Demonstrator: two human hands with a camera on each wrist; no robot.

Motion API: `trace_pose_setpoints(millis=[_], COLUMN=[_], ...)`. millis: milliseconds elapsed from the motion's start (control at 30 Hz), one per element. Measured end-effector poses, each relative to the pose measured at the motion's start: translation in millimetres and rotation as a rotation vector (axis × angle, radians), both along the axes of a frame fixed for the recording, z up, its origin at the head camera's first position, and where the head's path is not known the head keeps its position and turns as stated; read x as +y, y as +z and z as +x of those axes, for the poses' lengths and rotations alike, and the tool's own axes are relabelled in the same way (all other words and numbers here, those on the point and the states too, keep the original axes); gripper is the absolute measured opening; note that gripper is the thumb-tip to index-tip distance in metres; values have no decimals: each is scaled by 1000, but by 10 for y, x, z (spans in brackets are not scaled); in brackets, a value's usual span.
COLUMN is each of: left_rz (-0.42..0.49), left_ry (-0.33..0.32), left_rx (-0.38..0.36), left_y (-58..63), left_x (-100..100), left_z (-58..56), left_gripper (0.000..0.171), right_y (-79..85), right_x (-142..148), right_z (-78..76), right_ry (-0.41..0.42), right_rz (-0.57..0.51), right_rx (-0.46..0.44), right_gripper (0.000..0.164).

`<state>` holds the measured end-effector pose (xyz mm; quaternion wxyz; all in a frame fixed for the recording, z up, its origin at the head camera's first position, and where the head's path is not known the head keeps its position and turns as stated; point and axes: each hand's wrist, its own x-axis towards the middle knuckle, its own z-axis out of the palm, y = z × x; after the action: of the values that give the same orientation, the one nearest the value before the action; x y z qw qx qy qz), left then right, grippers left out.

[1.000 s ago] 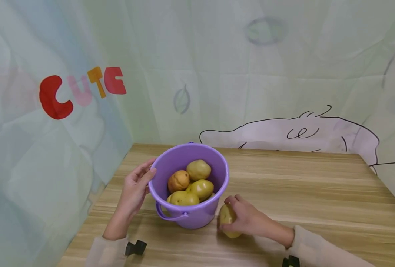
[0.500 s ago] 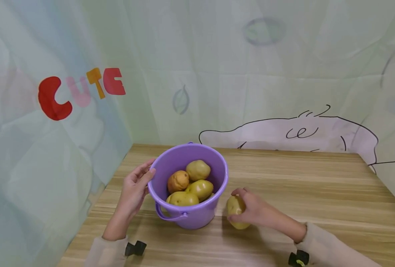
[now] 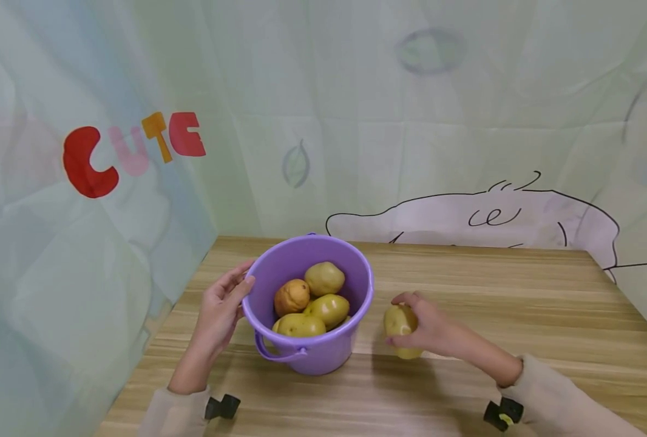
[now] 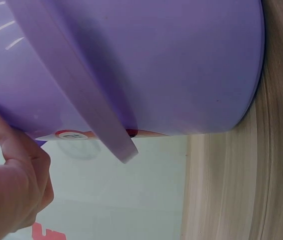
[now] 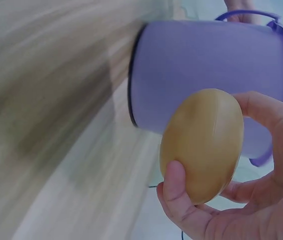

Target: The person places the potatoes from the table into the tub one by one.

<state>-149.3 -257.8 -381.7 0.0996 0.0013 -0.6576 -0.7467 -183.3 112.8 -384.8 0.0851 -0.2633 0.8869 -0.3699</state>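
A purple bucket (image 3: 323, 358) stands on the wooden table with several potatoes (image 3: 325, 278) inside, one of them browner (image 3: 292, 297) than the rest. My left hand (image 3: 220, 311) grips the bucket's rim on its left side, thumb at the edge; the left wrist view shows the bucket wall (image 4: 181, 60) and handle (image 4: 76, 85) close up. To the right of the bucket, my right hand (image 3: 433, 328) holds a yellowish potato (image 3: 401, 325) between thumb and fingers. In the right wrist view that potato (image 5: 204, 145) appears raised above the tabletop, apart from the bucket.
The wooden table (image 3: 493, 291) extends right and behind the bucket. A printed cloth (image 3: 356, 152) hangs along its back and left sides, with coloured letters (image 3: 91, 162) on the left. The bucket's handle (image 3: 274, 355) hangs down at its front left.
My right hand has moved right and away from me with the potato, widening its distance from the bucket. My left hand and the bucket stay in place.
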Motion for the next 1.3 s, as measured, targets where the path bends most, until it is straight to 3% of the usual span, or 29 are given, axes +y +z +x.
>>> trace_pose_setpoints(millis=[133,367,667,1000,1300], left_rz=[-1,4,11,17,15], left_ry=[-6,-1,2,6,8], left_rx=[4,4,9,10,7], left_y=[1,24,19,12,12], left_x=[-4,13,25,22,11], left_z=[-13,-14,-21,-17,7], left_gripper=[46,47,46,46,47], right_y=[64,183,444,639,796], right_x=[56,127,173,128,3], right_z=[-44,-120,-147,-164,-144], right_ry=[-3,-16,-47,-63,-46], right_rz=[-26,-1,8,-17,-88], right_rx=[5,107,114,206,205], right_gripper=[69,69,73,71,66])
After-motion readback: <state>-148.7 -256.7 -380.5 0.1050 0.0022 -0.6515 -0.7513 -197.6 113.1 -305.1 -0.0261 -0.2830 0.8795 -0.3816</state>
